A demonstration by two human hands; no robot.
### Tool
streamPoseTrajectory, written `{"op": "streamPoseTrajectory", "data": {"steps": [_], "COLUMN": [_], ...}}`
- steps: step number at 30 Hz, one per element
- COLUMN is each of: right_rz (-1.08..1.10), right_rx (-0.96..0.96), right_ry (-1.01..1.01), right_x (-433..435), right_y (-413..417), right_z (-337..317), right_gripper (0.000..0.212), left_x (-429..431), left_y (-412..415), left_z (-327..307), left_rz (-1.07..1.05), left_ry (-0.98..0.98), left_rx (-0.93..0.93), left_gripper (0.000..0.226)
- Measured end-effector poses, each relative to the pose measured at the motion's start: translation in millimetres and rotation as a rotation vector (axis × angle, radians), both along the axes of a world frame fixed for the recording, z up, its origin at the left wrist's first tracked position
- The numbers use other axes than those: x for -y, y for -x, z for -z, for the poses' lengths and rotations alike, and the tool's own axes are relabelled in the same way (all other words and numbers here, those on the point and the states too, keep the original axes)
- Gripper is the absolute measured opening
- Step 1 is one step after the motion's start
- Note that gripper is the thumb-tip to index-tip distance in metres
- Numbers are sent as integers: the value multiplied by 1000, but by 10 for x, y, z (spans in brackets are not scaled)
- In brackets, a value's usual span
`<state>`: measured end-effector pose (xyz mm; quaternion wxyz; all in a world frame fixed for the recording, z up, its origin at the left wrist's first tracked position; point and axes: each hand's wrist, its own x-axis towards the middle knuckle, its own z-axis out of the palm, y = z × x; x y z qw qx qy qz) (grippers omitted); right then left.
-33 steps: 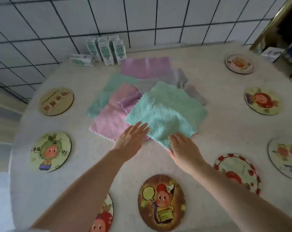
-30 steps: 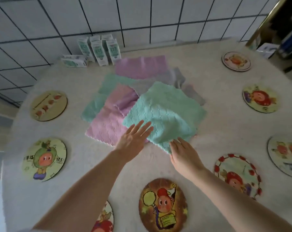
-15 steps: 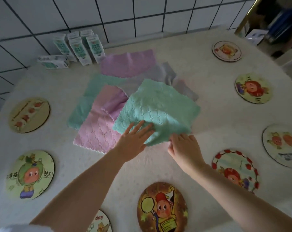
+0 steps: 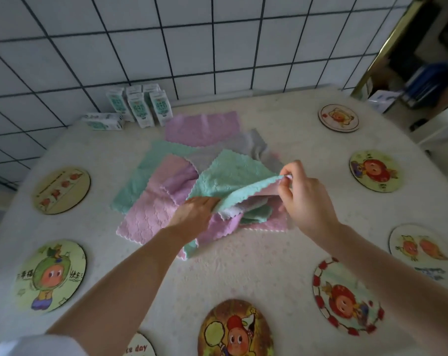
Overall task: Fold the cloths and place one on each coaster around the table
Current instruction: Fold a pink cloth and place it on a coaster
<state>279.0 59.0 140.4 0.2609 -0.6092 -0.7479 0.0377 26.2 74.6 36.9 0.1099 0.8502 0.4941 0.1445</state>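
At 9 o'clock a fruit-print coaster (image 4: 61,190) is lying on the surface (image 4: 243,265). Near the centre, the left hand (image 4: 195,214) is gripping the near edge of the mint cloth (image 4: 230,178), its fingertips hiding beneath the fabric. The right hand (image 4: 307,201) is pinching the cloth's corner, holding it above the cloth pile (image 4: 151,209). At 4 o'clock the right forearm is partly covering a red-rimmed coaster (image 4: 341,299).
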Motion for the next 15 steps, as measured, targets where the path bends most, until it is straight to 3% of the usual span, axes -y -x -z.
{"op": "streamPoseTrajectory", "data": {"steps": [5,15], "right_rz": [-27,-204], "right_rx": [-186,-431], "right_ry": [-3,-9], "right_x": [-209,-542], "right_y": [-24,463], "right_z": [-237,-886], "right_gripper": [4,4], "left_x": [-138,-140], "left_y": [197,696], "left_z": [-357,-1693], "left_rz": [-329,-759], "left_ry": [91,-22], "left_rx": [63,593], "left_gripper": [32,48]}}
